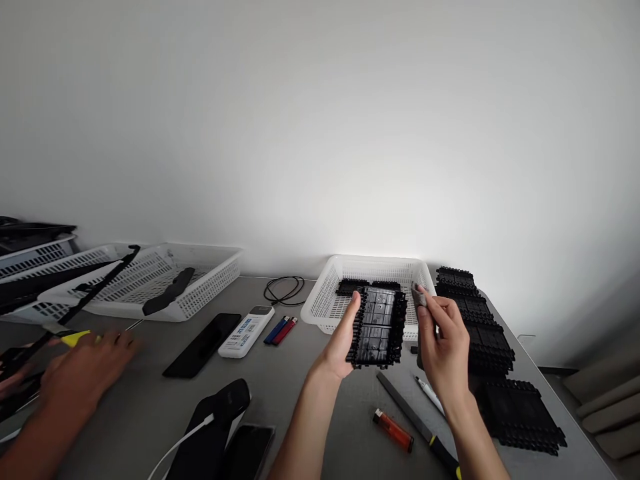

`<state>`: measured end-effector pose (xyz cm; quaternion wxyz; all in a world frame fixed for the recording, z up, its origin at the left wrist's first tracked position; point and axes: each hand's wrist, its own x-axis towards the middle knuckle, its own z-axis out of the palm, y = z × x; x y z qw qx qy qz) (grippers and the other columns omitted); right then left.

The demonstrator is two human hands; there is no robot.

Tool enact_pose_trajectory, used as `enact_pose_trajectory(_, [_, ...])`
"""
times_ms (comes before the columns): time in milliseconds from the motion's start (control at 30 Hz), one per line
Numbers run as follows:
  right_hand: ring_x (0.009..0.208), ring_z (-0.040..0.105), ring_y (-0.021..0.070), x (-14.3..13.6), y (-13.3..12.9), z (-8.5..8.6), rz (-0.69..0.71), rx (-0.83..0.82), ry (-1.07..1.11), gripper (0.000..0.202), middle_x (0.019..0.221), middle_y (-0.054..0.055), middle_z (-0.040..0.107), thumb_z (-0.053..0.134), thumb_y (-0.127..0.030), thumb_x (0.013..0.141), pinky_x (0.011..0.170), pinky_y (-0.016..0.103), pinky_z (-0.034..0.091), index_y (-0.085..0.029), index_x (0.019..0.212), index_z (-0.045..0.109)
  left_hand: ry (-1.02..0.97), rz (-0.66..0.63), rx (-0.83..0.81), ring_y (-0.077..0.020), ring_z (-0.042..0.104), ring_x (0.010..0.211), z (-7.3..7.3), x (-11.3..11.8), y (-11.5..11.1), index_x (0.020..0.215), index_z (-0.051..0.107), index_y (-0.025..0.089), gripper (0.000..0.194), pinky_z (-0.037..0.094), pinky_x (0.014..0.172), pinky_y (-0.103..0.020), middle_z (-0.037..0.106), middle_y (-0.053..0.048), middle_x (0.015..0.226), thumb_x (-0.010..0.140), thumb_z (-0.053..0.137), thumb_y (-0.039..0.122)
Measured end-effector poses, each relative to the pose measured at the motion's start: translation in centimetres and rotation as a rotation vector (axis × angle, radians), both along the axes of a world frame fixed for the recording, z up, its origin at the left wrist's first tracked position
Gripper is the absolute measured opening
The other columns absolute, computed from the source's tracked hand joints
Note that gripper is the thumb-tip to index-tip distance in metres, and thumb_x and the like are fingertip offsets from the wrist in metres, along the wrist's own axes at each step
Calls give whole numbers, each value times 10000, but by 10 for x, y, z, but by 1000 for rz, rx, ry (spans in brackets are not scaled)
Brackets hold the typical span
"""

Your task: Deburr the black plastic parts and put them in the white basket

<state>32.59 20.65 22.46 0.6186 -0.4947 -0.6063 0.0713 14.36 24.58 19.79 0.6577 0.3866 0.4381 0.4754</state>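
My left hand point(343, 340) grips a black plastic part point(379, 327) by its left edge, thumb on the near face. The part is a rectangular plate with toothed sides and a glossy, panelled face, held upright over the table. Just right of it, my right hand point(445, 330) pinches a grey folded piece point(419, 297) that looks like cloth or sandpaper; its exact kind is unclear. The two held things are apart. Behind them is a white basket point(320, 300) with similar black parts point(353, 287) inside. Stacks of such parts point(487, 340) line the table's right side.
A file point(407, 403), a white marker point(429, 393) and an orange lighter point(393, 430) lie below my hands. Leftward are a power bank point(247, 331), red and blue lighters point(281, 330), phones point(203, 345) and a cable point(284, 290). A co-worker's hand point(85, 373) works near white baskets point(210, 287).
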Motion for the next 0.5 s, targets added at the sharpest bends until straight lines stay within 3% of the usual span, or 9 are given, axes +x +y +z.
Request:
enact_pose_trajectory(67, [816, 577, 170, -3, 1, -3, 12, -6, -121, 389, 982, 102, 569, 438, -284, 994, 724, 316, 531, -195, 1326, 617, 12, -6, 5, -349, 340, 1437, -3, 4, 0, 1513, 332, 342, 847, 494, 1007, -516, 370, -42, 1568, 803, 417, 797])
enact_pose_trajectory(233, [838, 605, 182, -11, 1, -10, -28, -58, -311, 464, 1042, 137, 536, 342, -233, 1011, 709, 329, 562, -173, 1449, 483, 36, -43, 99, -336, 438, 1381, -3, 9, -2, 1477, 409, 346, 798, 473, 1027, -505, 551, -67, 1436, 817, 390, 794])
enact_pose_trajectory(333, [841, 625, 197, -19, -3, -16, -55, -69, -387, 507, 1064, 146, 537, 324, -183, 995, 685, 330, 579, -183, 1495, 410, -10, -32, 55, -333, 488, 1342, 8, 13, -4, 1429, 483, 334, 784, 480, 1018, -487, 618, -70, 1362, 812, 376, 805])
enact_pose_trajectory(500, [859, 648, 217, -38, -12, -28, -3, -120, -528, 635, 1085, 142, 551, 293, -12, 904, 714, 338, 590, -206, 1502, 383, -229, 7, -17, -345, 624, 1175, 29, 13, -1, 1314, 605, 196, 839, 521, 964, -469, 713, -134, 1185, 803, 368, 818])
